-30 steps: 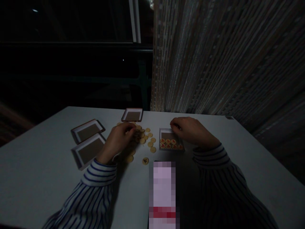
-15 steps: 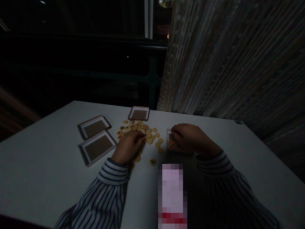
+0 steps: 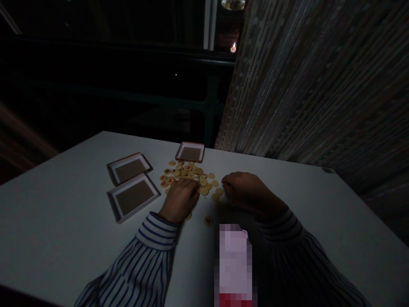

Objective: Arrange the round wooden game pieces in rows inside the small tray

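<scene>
Pale round xiangqi pieces [image 3: 184, 172] lay loosely heaped on the worktop [image 3: 64, 238], some showing red or black characters.

From the wearer's head, the single view faces forward and down: blue-and-white striped sleeves [image 3: 137, 264] nearest, round tan discs [image 3: 184, 172] farther across the white, flat-topped bench [image 3: 306, 192], greyish string curtain [image 3: 287, 85] beyond.

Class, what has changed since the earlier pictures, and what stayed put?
The right hand has moved left and nearer the wearer, from the box of red-marked pieces to beside the loose xiangqi pieces; that box is now out of sight, seemingly behind the hand. The left hand has drawn nearer over the pile. Whether anything was gripped or released is unclear. The two left trays and far tray stayed put.
</scene>
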{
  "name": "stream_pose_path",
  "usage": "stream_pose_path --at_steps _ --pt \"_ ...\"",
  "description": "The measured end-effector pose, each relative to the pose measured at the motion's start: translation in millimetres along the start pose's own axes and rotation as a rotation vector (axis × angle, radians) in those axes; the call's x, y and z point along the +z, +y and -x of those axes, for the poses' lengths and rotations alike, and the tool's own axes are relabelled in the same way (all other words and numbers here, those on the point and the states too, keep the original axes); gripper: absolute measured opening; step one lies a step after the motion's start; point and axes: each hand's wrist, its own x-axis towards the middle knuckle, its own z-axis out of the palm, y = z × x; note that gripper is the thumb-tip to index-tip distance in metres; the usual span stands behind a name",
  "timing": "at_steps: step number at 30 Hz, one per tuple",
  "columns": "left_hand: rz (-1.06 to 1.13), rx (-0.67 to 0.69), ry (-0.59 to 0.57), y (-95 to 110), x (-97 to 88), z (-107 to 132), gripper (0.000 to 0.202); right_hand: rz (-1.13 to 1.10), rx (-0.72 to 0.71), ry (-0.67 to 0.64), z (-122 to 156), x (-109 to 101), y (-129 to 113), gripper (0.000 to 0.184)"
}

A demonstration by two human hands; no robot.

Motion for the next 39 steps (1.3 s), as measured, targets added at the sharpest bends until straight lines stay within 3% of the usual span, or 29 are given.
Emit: stream_pose_path --at_steps 5,20,39 --pt "-0.062 -0.019 0.009 4 0.6 0 0.016 0.019 -0.035 0.057 1 6 -2 0.025" --pt "-0.191 -0.024 0.046 11 3.8 -1 0.018 0.028 -0.013 0.0 2 4 -4 0.026" --pt "-0.086 -0.022 0.097 7 -3.5 -1 0.021 0.0 0.01 -0.009 6 -3 1 0.028"
